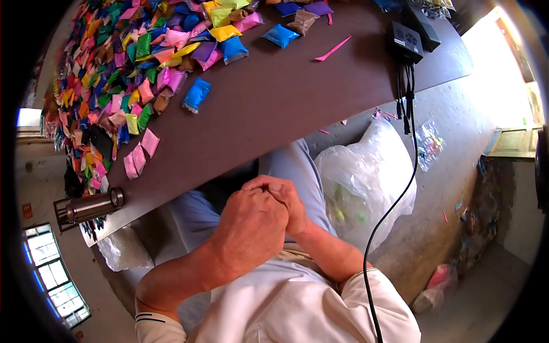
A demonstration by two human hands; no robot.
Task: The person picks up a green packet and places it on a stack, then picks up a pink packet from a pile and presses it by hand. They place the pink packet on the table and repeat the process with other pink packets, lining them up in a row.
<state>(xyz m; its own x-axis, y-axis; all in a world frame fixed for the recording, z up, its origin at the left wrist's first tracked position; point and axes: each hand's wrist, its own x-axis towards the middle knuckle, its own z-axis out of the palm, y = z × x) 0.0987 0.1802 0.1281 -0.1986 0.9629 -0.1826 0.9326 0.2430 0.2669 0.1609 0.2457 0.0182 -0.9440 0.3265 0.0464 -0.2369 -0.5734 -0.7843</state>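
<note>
My left hand and my right hand are pressed together above my lap, just short of the table edge. Both are closed, with the fingers folded in against each other. No object shows in or between them, though the insides of the hands are hidden. On the brown table ahead lies a big heap of small colourful packets. Nearer to me are a single blue packet and two pink packets. A thin pink plastic tool rests farther back on the tabletop.
A black box with cables sits at the table's right end, and a black cable hangs past my right arm. Beside my right leg stands a large clear plastic bag. A metal-and-glass flask lies at the left table edge.
</note>
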